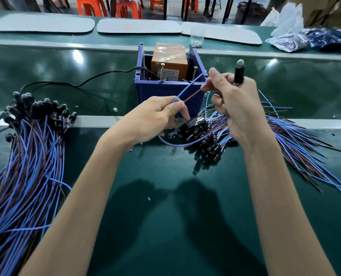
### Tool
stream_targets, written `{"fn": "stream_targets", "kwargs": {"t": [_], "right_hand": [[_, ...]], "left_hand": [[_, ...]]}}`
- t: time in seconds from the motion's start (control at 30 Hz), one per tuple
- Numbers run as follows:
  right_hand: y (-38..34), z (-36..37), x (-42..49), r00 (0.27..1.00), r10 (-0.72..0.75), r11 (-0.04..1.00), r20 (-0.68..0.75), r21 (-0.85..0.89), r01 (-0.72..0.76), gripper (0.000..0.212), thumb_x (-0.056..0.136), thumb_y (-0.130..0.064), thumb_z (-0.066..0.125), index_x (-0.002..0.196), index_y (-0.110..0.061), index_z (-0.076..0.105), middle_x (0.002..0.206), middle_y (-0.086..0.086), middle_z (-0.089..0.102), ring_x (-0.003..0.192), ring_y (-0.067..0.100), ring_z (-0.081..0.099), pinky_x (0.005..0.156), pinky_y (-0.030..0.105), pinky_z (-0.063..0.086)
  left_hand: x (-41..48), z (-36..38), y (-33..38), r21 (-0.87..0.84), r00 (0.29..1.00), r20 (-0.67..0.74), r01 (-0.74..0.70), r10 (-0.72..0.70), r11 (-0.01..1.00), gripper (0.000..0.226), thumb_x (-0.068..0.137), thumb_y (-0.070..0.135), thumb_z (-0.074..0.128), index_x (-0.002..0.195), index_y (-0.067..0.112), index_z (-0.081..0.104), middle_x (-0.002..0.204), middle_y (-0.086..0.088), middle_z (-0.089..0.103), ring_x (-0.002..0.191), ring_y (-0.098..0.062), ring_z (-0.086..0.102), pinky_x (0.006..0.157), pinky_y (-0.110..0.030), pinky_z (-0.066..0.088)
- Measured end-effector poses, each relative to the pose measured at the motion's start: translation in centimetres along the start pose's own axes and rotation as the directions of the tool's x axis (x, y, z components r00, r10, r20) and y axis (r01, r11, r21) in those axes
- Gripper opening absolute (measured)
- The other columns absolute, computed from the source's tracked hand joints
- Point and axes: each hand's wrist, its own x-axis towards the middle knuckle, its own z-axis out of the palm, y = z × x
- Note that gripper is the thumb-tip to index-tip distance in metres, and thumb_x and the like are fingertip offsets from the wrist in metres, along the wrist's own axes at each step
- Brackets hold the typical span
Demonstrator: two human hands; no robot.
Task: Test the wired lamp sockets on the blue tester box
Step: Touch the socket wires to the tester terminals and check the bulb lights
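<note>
Green bench right under me, both forearms stretched out across it. Right hand is curled round one black socket, held upright just right of the blue tester box, with its little bulb poking out the top. Left hand pinches the blue wire between thumb and forefinger. The brown wire comes out of the same spot, but I can't tell if the pinch has that one too. Both wires slant up-right across the box front. Blue ends near its right corner by my right forefinger, and brown stops by my right thumb. Neither looks to be touching metal yet.

How I'd do this bit: fan the two tips apart so they can't touch each other, then land one on each of the two screws standing up inside the box, in front of the orange block. Hold the insulation only and keep the bulb facing me so a glow is obvious.

What I take for the untested heap sits under my hands. The big bundle lies well off left, and a black cable runs from the box toward it.
</note>
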Motion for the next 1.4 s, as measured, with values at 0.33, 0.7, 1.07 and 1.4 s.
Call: {"fn": "stream_targets", "kwargs": {"t": [0.33,0.7,1.07,1.4], "right_hand": [[0.0,-0.4,0.3,1.0,0.026,0.998,-0.016,0.057,-0.025,0.012,0.089,-0.005,0.064,0.077,-0.008,0.061,0.062,-0.001,0.067,0.041,0.003,0.037,0.035,0.012,0.022],[-0.3,-0.3,-0.2,0.998,-0.061,0.992,-0.003,-0.107,0.06,0.019,0.087,-0.003,0.065,0.07,-0.012,0.063,0.069,0.003,0.068,0.044,0.002,0.039,0.04,0.011,0.029],[0.7,-0.2,0.4,0.986,-0.157,0.955,-0.046,-0.259,0.14,0.02,0.084,-0.01,0.068,0.066,-0.018,0.067,0.064,-0.005,0.062,0.053,0.001,0.046,0.053,0.014,0.032],[0.7,-0.5,0.9,0.971,-0.167,0.939,-0.173,-0.329,0.103,0.025,0.088,-0.01,0.059,0.065,-0.02,0.062,0.066,-0.006,0.06,0.055,0.002,0.045,0.058,0.019,0.036]], "left_hand": [[0.1,0.0,-0.4,0.004,0.997,0.063,0.035,-0.035,0.999,0.034,0.104,0.022,0.036,0.081,0.016,0.06,0.048,0.015,0.035,0.052,-0.005,0.034,0.056,-0.02,0.039],[0.3,0.2,-0.8,0.083,0.996,-0.057,0.072,-0.068,0.994,0.04,0.103,0.03,0.036,0.07,0.021,0.058,0.046,0.013,0.041,0.059,-0.016,0.041,0.062,-0.029,0.04],[0.1,-0.1,-0.2,0.143,0.987,-0.149,0.08,-0.058,0.987,0.049,0.103,0.036,0.035,0.058,0.018,0.035,0.041,0.011,0.032,0.039,-0.007,0.027,0.05,-0.031,0.025],[-0.4,-1.7,-0.1,0.085,0.974,-0.21,0.106,-0.086,0.991,0.047,0.104,0.031,0.036,0.058,0.019,0.034,0.046,0.012,0.031,0.051,-0.013,0.03,0.06,-0.028,0.033]]}}
